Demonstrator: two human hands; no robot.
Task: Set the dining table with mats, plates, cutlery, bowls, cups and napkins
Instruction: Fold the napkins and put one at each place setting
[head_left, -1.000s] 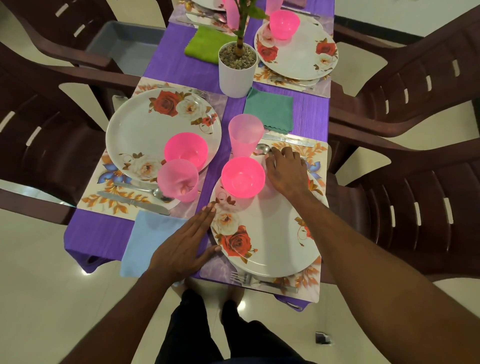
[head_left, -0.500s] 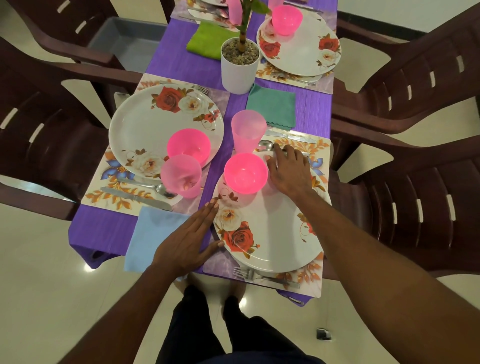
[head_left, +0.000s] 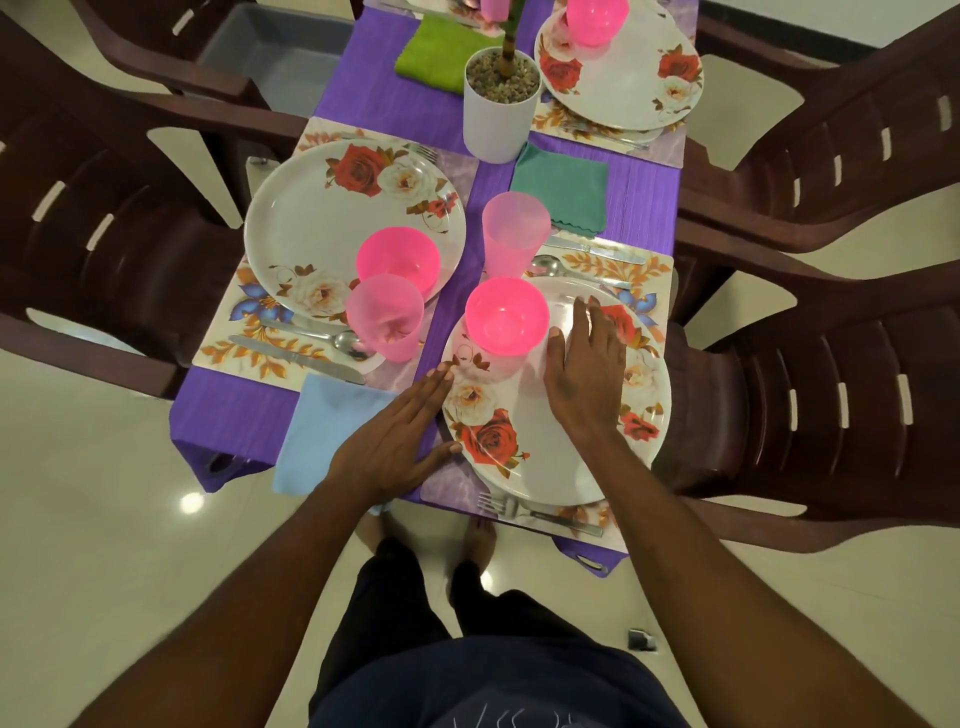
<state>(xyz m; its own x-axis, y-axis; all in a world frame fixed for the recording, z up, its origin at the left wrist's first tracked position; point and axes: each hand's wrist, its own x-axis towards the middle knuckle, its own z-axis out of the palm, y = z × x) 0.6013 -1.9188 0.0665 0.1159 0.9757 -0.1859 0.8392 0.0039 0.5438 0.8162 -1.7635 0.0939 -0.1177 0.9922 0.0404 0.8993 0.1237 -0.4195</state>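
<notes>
Worktop (head_left: 395, 88): covered by a purple cloth; four floral place mats are seen on it
Near right plate (head_left: 561, 462): rose-patterned, laid on the near right mat (head_left: 652, 273)
Pink bowl (head_left: 506, 315): set on the far left part of that plate
Right hand (head_left: 584, 371): laid flat on the plate just right of the bowl; grip spread, fingers straight, nothing held
Left hand (head_left: 397, 441): laid flat beside the plate's left rim, fingertips and thumb touching the rim; grip spread, nothing pinched
Pink cup (head_left: 514, 234): stood upright just beyond the bowl
Spoon (head_left: 569, 270) and knife (head_left: 595, 251): laid at the far edge of the mat
Fork (head_left: 537, 514): laid at the near edge, partly under the plate
Blue napkin (head_left: 319, 426): spread at the worktop's near edge, partly covered by the left hand
Teal napkin (head_left: 563, 187): placed beyond the cup
Left setting: plate (head_left: 322, 218), bowl (head_left: 397, 258) and cup (head_left: 384, 317) are grouped on their mat
Plant pot (head_left: 501, 111): stood at the centre
Chairs (head_left: 831, 395): brown plastic, drawn up on both sides
</notes>
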